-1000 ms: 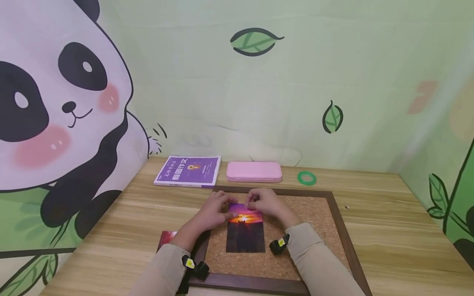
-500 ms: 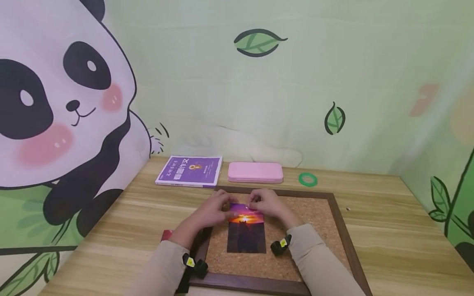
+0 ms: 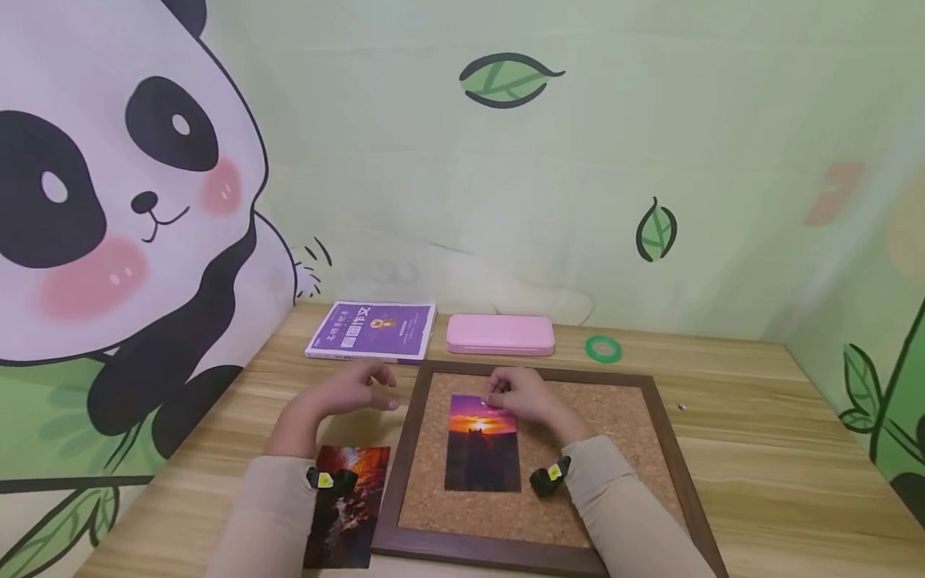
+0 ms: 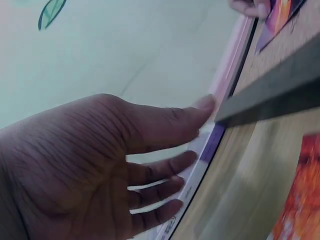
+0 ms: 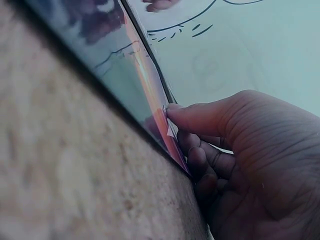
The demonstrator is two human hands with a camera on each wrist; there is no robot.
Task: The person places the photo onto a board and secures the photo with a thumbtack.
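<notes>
A sunset photo (image 3: 482,449) lies on the brown-framed corkboard (image 3: 556,514), left of its middle. At the photo's top edge my right hand (image 3: 522,395) has thumb and fingers curled, pinching a small shiny tack-like piece (image 5: 165,111) whose exact kind is hard to make out. A pale triangular bit shows beneath the thumb in the right wrist view. Off the board to the left, my left hand (image 3: 354,391) hovers over the table with fingers loosely bent, holding nothing. Below it lies a second photo (image 3: 350,506) in red and dark tones, partly covered by the left sleeve and wrist camera.
Behind the board are a purple book (image 3: 372,331), a pink case (image 3: 500,334) and a green tape ring (image 3: 603,349). One tiny silvery object (image 3: 682,407) lies on the wooden table right of the frame. A printed panda backdrop stands behind.
My left hand has let go of the sunset photo's top left and moved left off the board, uncovering more of the red photo. The right hand stays at the top edge.
</notes>
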